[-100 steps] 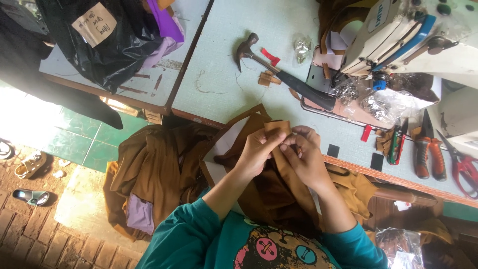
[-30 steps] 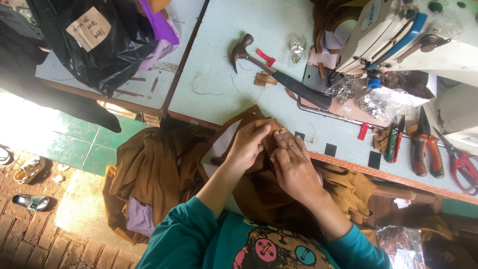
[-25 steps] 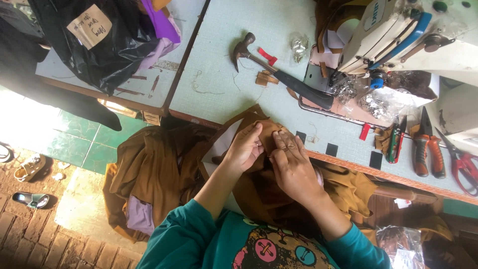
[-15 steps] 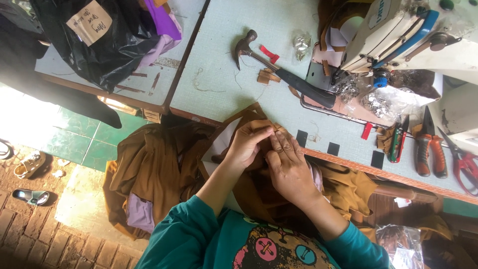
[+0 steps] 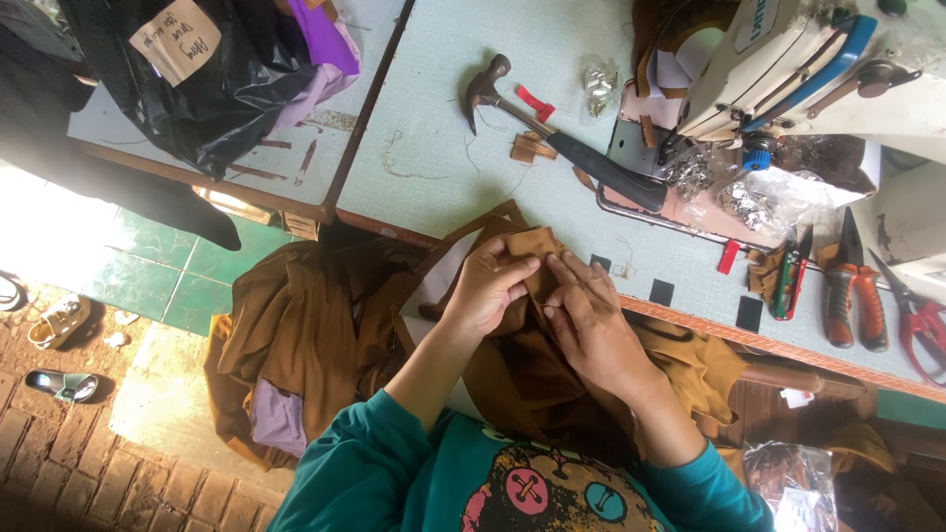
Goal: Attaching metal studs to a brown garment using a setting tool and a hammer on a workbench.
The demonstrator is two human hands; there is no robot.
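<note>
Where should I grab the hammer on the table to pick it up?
Grab the hammer by its long black handle, about halfway along. It lies flat on the table, with the metal head pointing away from the sewing machine, so coming from above looks easiest. The handle's end sits close beside the machine.

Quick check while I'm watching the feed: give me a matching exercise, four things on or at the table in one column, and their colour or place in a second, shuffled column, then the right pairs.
Things:
1. hammer
2. pliers
3. scissors
4. brown cloth

Colour or place:
A. red handles, at the far right edge of the table
B. under both hands at the table's near edge
C. black handle, lying slantwise beside the sewing machine
D. orange handles, right of the red and green pens

Pairs: 1-C, 2-D, 3-A, 4-B
</note>
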